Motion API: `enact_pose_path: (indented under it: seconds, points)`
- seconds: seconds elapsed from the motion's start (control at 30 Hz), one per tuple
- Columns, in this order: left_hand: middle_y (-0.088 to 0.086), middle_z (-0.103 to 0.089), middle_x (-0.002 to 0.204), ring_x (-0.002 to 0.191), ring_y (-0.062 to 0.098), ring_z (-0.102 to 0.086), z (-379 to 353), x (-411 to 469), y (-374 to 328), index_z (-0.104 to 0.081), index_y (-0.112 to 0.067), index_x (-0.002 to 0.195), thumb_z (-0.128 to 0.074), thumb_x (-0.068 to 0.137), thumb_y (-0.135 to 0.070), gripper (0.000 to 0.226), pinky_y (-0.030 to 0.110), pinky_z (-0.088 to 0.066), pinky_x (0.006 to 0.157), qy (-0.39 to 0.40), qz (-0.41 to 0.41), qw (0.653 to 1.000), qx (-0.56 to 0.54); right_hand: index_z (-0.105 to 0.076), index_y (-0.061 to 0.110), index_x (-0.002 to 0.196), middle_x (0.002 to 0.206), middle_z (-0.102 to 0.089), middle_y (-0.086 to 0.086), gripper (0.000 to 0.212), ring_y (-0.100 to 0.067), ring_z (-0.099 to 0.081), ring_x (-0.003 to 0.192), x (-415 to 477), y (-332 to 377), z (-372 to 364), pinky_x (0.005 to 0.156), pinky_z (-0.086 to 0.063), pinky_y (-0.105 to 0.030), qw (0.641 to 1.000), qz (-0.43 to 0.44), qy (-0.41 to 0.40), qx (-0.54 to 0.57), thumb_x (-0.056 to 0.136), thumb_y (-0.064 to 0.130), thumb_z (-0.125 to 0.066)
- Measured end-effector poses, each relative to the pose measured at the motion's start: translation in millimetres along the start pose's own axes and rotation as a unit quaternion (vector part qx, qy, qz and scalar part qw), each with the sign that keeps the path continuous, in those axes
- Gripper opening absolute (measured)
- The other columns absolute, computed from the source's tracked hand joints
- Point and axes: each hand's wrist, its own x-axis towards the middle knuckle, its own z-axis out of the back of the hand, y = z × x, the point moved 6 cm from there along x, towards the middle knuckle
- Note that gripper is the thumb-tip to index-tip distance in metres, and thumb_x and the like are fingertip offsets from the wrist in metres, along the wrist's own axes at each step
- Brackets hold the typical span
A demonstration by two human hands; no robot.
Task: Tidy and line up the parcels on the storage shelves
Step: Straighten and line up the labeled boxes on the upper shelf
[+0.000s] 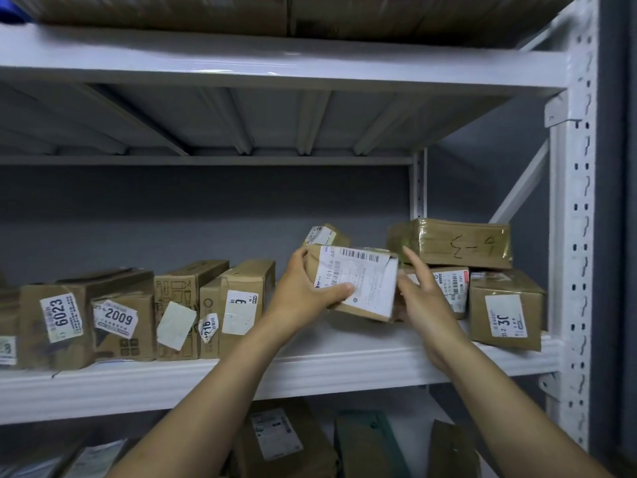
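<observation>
A small cardboard parcel with a large white label [358,282] is lifted above the middle shelf [310,367]. My left hand [303,288] grips its left end, thumb across the label. My right hand [418,288] is beside the parcel's right edge with fingers straight; whether it touches the parcel I cannot tell. A row of brown parcels [138,312] stands side by side on the left of the shelf. On the right, a taped parcel marked by hand [451,243] lies on top of two labelled parcels [505,310].
Another small parcel [324,235] sits behind the held one. The white upright post [572,236] bounds the shelf on the right. Large boxes [275,12] fill the top shelf. More parcels [286,443] lie on the shelf below.
</observation>
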Motion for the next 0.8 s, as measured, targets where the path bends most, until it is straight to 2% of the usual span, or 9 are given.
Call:
enact_pose_path:
  seconds: [0.07, 0.13, 0.2, 0.3, 0.4, 0.5, 0.63, 0.7, 0.8]
  points:
    - [-0.014, -0.064, 0.112, 0.097, 0.000, -0.062, 4.3, -4.2, -5.9, -0.041, -0.027, 0.130, -0.085, 0.070, -0.027, 0.075, 0.026, -0.055, 0.085, -0.028, -0.025, 0.999, 0.001, -0.045, 0.054, 0.130, 0.127, -0.062, 0.006, 0.032, -0.016, -0.059, 0.116, -3.8, 2.3, 0.3, 0.100, -0.048, -0.045, 0.998, -0.005, 0.034, 0.060, 0.099, 0.046, -0.041]
    - [-0.018, -0.063, 0.107, 0.091, -0.008, -0.061, 3.6, -8.6, -12.3, -0.046, -0.035, 0.120, -0.083, 0.072, -0.023, 0.062, 0.014, -0.054, 0.074, -0.024, -0.062, 0.998, -0.006, -0.042, 0.043, 0.139, 0.122, -0.066, 0.001, 0.054, -0.022, -0.059, 0.117, -6.7, -2.3, -1.9, 0.100, -0.046, -0.051, 0.990, -0.029, 0.088, 0.104, 0.088, 0.062, -0.046]
    - [-0.018, -0.057, 0.122, 0.108, -0.008, -0.055, 0.6, -10.6, -17.2, -0.051, -0.050, 0.117, -0.082, 0.073, -0.019, 0.062, 0.014, -0.050, 0.083, 0.011, -0.098, 0.995, -0.032, -0.042, 0.033, 0.139, 0.118, -0.068, -0.003, 0.069, -0.026, -0.062, 0.114, -10.8, -7.0, -5.2, 0.098, -0.047, -0.056, 0.985, -0.050, 0.127, 0.102, 0.078, 0.060, -0.058]
    - [-0.018, -0.044, 0.138, 0.127, 0.003, -0.044, -2.2, -13.3, -23.3, -0.048, -0.062, 0.122, -0.078, 0.075, -0.012, 0.075, 0.022, -0.042, 0.101, 0.077, -0.126, 0.988, -0.050, -0.054, 0.020, 0.129, 0.115, -0.069, -0.009, 0.051, -0.023, -0.066, 0.106, -12.5, -8.2, -6.2, 0.090, -0.054, -0.045, 0.983, -0.036, 0.112, 0.143, 0.081, 0.038, -0.062]
    - [-0.012, -0.041, 0.141, 0.123, 0.005, -0.049, -1.4, -13.8, -20.1, -0.042, -0.060, 0.131, -0.076, 0.076, -0.004, 0.086, 0.029, -0.051, 0.097, 0.092, -0.133, 0.986, -0.030, -0.059, 0.025, 0.126, 0.115, -0.069, 0.003, 0.043, -0.008, -0.067, 0.102, -11.4, -5.2, -3.1, 0.078, -0.054, -0.022, 0.994, 0.020, 0.092, 0.048, 0.084, 0.035, -0.062]
    - [-0.014, -0.040, 0.141, 0.119, 0.001, -0.052, 3.4, -13.3, -11.9, -0.027, -0.058, 0.139, -0.082, 0.071, -0.009, 0.100, 0.027, -0.052, 0.094, 0.060, -0.122, 0.990, -0.044, -0.050, 0.035, 0.132, 0.121, -0.064, 0.015, 0.053, 0.003, -0.063, 0.104, -13.7, -2.6, -6.9, 0.078, -0.051, -0.013, 0.989, 0.039, 0.143, -0.018, 0.082, 0.044, -0.065]
    - [-0.015, -0.037, 0.142, 0.124, 0.004, -0.044, 5.3, -14.9, -12.2, -0.015, -0.053, 0.145, -0.084, 0.068, -0.018, 0.109, 0.028, -0.045, 0.101, 0.052, -0.145, 0.987, 0.044, -0.035, 0.053, 0.138, 0.145, -0.041, 0.018, 0.093, 0.001, -0.042, 0.130, -8.9, -4.8, -9.0, 0.104, -0.042, -0.025, 0.966, 0.057, 0.194, -0.164, 0.055, 0.070, -0.075]
    - [-0.015, -0.037, 0.139, 0.127, 0.006, -0.037, 7.3, -16.0, -15.4, -0.015, -0.042, 0.149, -0.084, 0.068, -0.021, 0.108, 0.023, -0.037, 0.101, 0.023, -0.180, 0.975, 0.125, -0.028, 0.060, 0.139, 0.154, -0.024, 0.019, 0.096, -0.004, -0.027, 0.141, -5.2, -5.4, -7.9, 0.114, -0.031, -0.040, 0.955, 0.067, 0.190, -0.218, 0.056, 0.068, -0.075]
    - [-0.012, -0.031, 0.149, 0.134, 0.008, -0.031, 9.2, -17.2, -16.2, -0.018, -0.031, 0.151, -0.085, 0.067, -0.033, 0.107, 0.027, -0.034, 0.104, -0.008, -0.221, 0.956, 0.191, -0.032, 0.064, 0.133, 0.144, -0.041, 0.021, 0.080, -0.002, -0.042, 0.131, -10.4, -0.6, -13.6, 0.108, -0.038, -0.032, 0.966, 0.025, 0.240, -0.096, 0.064, 0.060, -0.074]
